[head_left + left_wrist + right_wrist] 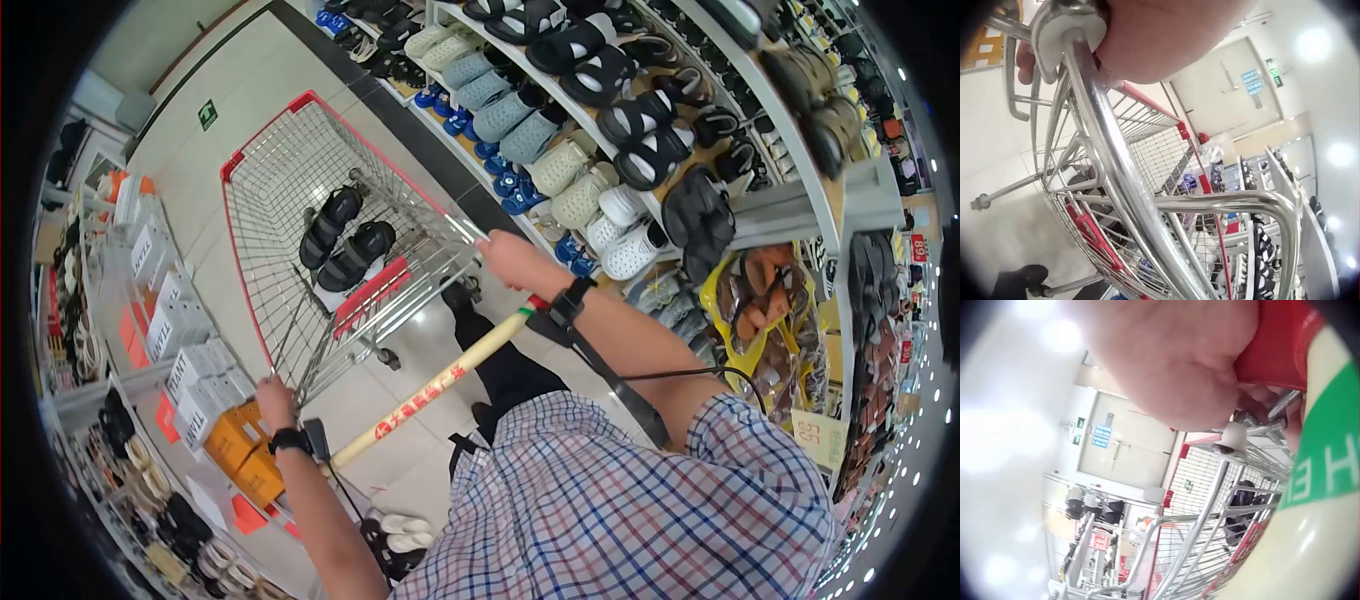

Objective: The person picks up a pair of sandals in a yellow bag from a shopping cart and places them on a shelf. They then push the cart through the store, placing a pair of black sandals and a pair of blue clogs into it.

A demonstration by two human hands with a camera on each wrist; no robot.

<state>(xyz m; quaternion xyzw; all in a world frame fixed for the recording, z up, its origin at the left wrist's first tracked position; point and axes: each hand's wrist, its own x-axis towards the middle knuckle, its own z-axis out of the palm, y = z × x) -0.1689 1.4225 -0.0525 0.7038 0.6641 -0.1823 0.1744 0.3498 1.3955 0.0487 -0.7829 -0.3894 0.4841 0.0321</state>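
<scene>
A shopping cart (232, 163) of metal wire with red trim stands in front of me. My left hand (276, 404) grips its metal frame at the near left corner; in the left wrist view, fingertips (1025, 67) show curled behind the bar. The right hand (515, 262) holds the frame at the near right corner, and its fingers bend round the metal beside the red end of the handle in the right wrist view. Between the forearms runs the cream push handle (430, 388) with red lettering. A pair of black strapped sandals (330, 225) lies in the basket.
Shoe shelves (560, 110) with clogs and sandals line the right side. White shoe boxes (180, 325) and orange boxes (240, 440) are stacked along the left. A tiled floor (190, 165) leads ahead toward a door (1124, 439). A yellow bag (735, 300) hangs at the right.
</scene>
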